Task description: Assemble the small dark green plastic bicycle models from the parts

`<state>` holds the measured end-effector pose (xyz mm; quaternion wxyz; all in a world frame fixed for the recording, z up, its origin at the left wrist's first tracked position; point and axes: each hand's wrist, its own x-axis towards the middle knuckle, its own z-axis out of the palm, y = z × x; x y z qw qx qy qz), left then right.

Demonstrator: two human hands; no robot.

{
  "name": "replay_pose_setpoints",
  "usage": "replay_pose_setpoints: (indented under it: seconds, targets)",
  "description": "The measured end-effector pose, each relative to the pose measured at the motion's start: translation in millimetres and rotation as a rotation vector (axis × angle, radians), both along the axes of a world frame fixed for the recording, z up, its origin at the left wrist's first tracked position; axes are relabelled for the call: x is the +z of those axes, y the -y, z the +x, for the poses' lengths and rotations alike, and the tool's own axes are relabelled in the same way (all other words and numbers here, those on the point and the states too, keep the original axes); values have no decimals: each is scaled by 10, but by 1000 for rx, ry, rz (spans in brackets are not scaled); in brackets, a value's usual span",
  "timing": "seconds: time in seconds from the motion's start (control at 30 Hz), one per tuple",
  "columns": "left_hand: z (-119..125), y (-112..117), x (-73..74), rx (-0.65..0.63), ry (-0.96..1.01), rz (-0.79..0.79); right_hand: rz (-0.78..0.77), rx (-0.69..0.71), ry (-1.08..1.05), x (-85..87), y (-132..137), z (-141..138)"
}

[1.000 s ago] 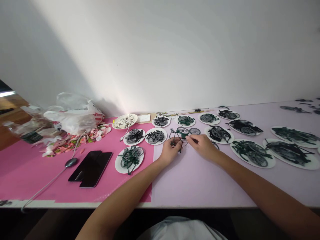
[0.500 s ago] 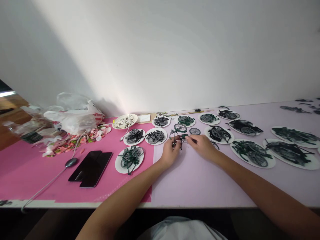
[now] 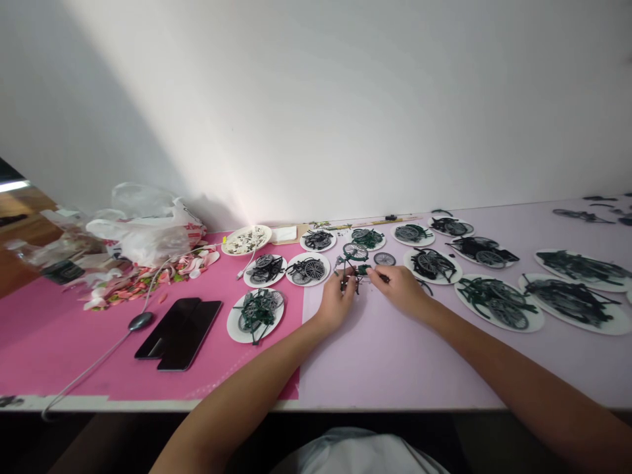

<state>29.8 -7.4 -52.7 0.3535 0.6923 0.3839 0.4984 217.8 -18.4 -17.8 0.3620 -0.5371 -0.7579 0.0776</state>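
- The left hand (image 3: 336, 299), at the middle of the frame, has its fingers curled around and pinching a small toy bicycle (image 3: 363, 270), dark green and black.
- The right hand (image 3: 401, 288), just right of it, has thumb and fingers pressed together at the bicycle's green part; whether it pinches that part or a separate dark piece, I cannot tell.
- The bicycle sits between both hands, near the centre, with a spoked wheel (image 3: 355, 251) at its upper end.
- A loose wheel (image 3: 384, 259) lies just above the right hand, on the lilac cover (image 3: 395, 355).
- A plate (image 3: 233, 324) of bicycle parts lies left of the hands, on the pink cover (image 3: 247, 378).
- Another loaded plate (image 3: 536, 320) lies at the right.
- Two black phones (image 3: 190, 339) lie lower left, below a plastic bag (image 3: 148, 238).
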Motion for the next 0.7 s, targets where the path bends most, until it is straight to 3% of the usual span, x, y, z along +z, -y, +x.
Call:
replay_pose_setpoints:
  seconds: [0.3,0.7]
  targets:
    - [-6,-19,-12,-1,11,-14,140,-53,215,-69,-44,3]
    - [1,2,14,-4,25,-25,260,-46,182,-138,-81,19]
